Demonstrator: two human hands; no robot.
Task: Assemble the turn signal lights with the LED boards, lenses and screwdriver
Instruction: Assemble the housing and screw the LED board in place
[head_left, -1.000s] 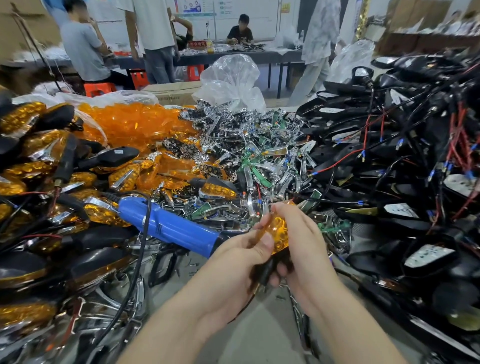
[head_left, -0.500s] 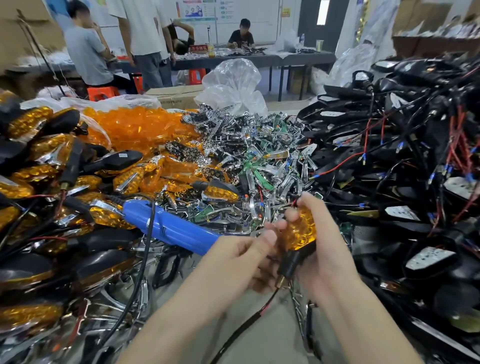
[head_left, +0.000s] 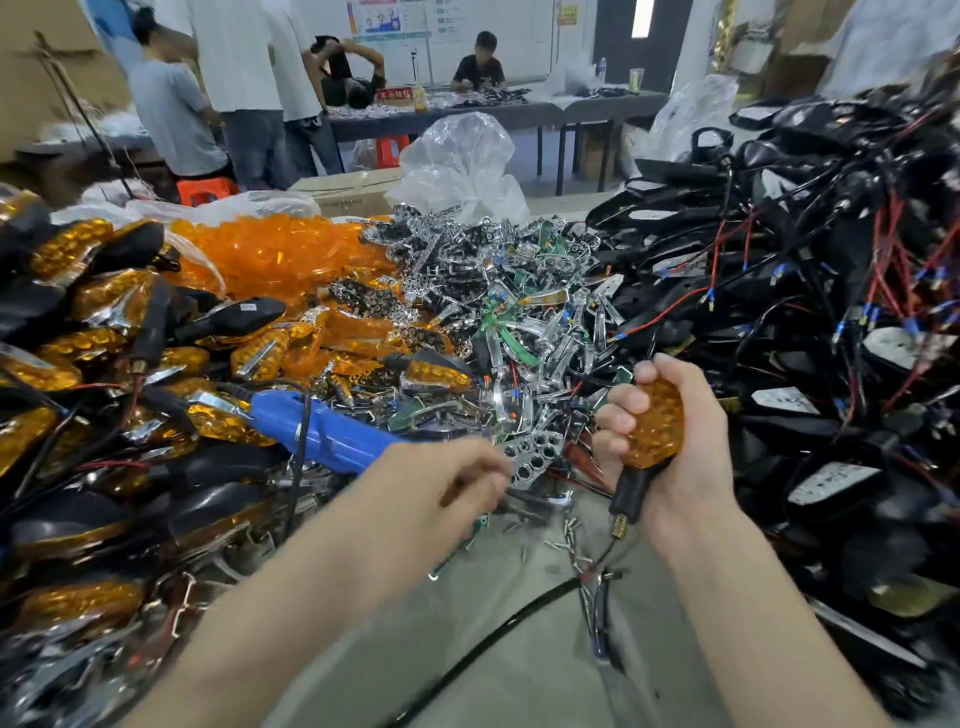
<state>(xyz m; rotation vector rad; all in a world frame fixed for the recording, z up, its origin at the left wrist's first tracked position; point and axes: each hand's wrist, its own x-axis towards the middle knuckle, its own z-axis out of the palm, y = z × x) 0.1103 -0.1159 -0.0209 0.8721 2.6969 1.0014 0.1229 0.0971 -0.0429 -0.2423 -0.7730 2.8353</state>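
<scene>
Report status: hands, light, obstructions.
Right hand grips amber turn signal light. Left hand blurred, off the light, beside blue screwdriver. Loose screws litter the bench below.

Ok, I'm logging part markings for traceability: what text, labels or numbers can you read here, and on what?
Nothing can be read for certain.
Red sign on the far table: characters, too blurred.
Wall poster: too small.
Yellow wall notice: too blurred.
White labels on the black housings: print blurred.
Amber turn signal light in the right hand: no marking visible.
</scene>
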